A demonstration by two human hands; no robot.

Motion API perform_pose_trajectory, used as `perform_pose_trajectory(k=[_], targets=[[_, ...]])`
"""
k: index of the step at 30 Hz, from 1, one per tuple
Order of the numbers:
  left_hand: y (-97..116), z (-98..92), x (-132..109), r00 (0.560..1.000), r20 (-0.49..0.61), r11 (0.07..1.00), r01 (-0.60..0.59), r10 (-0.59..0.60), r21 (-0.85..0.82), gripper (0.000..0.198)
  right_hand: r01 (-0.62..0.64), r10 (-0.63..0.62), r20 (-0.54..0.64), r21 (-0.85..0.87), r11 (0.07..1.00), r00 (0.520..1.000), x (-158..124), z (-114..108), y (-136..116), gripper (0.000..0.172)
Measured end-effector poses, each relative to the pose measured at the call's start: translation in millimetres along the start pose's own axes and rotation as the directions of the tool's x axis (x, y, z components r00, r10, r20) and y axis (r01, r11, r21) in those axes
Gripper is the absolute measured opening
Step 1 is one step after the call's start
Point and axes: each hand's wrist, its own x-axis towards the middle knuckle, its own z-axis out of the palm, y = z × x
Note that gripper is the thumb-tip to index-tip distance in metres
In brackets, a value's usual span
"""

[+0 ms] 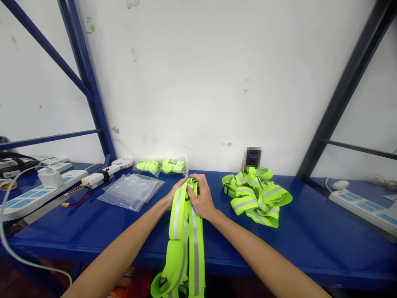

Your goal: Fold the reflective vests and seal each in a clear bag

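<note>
Head view: a person's two bare hands work above a glossy blue tabletop [310,231], set against a scuffed white wall [192,82] with flaked patches.
Writing: the dark object [253,157] at the far side, just behind the right-hand heap, is pixelated, so any label on it cannot be read; markings on the power strips are too small to tell.
Neon strap: a fluorescent yellow-green band [196,248] with silver-grey stripes is in both hands at the centre, folded at the top, its long loops hanging past the tabletop's near edge.
Right hand: this hand [203,200] comes in from the near right, thumb and fingers clamped on the strap's folded top.
Left hand: its partner [169,198] reaches in from the near left, closed on the strap's left edge, fingertips mostly hidden behind the fabric.
Loose heap: more of the same striped webbing [254,198] lies tangled to the right, with a black buckle [226,190] at its left side.
Far-side packets: two clear packets [148,167] of rolled neon webbing lie side by side near the wall.
Flat bags: thin, shiny transparent bags [130,190] overlap in a stack left of the hands.
Left end: a white fan [123,162], a red-and-black cable [82,200] and a long white power strip [31,198].
Right end: another white power strip [366,209].
</note>
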Motion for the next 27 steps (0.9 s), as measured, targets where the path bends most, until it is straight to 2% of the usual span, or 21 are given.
perform_pose_trajectory(k=[2,4,8,10,12,15,18,19,21,24,27], targets=[[0,8.0,0,0.996,-0.036,0.996,-0.079,0.078,-0.042,0.033,-0.118,0.122,-0.068,0.053,0.992,0.990,1,6,3,0.034],[2,14.8,-3,0.988,-0.027,0.988,-0.150,0.149,-0.035,0.042,-0.245,0.258,-0.115,0.116,0.963,0.959,3,8,8,0.035],[4,22.5,-12,0.956,0.134,0.922,-0.288,0.261,0.259,0.049,-0.392,0.442,-0.209,0.240,0.888,0.873,8,4,20,0.027],[2,23.8,-16,0.936,0.201,0.853,-0.347,0.289,0.390,0.065,-0.438,0.504,-0.239,0.281,0.854,0.830,10,2,26,0.027],[1,24.0,-19,0.926,0.222,0.818,-0.375,0.306,0.436,0.087,-0.489,0.568,-0.265,0.308,0.816,0.779,10,2,32,0.031],[-1,22.7,-21,0.917,0.203,0.765,-0.398,0.343,0.507,0.099,-0.571,0.647,-0.246,0.316,0.758,0.722,8,3,39,0.037],[0,18.5,-19,0.907,0.193,0.645,-0.404,0.375,0.649,0.085,-0.656,0.708,-0.124,0.293,0.695,0.695,7,-1,43,0.042],[1,16.1,-17,0.908,0.175,0.632,-0.393,0.380,0.668,0.079,-0.672,0.719,-0.081,0.296,0.679,0.690,7,-3,43,0.044],[3,9.7,-12,0.930,0.095,0.710,-0.335,0.356,0.619,0.075,-0.676,0.714,-0.002,0.320,0.664,0.700,9,-9,40,0.047],[7,-2.6,-2,0.959,-0.098,0.891,-0.207,0.267,0.404,0.082,-0.642,0.638,0.138,0.332,0.691,0.757,10,-13,30,0.042],[10,-13.5,3,0.949,-0.241,0.953,-0.136,0.204,0.272,0.073,-0.579,0.495,0.312,0.303,0.757,0.811,7,-14,20,0.041]])
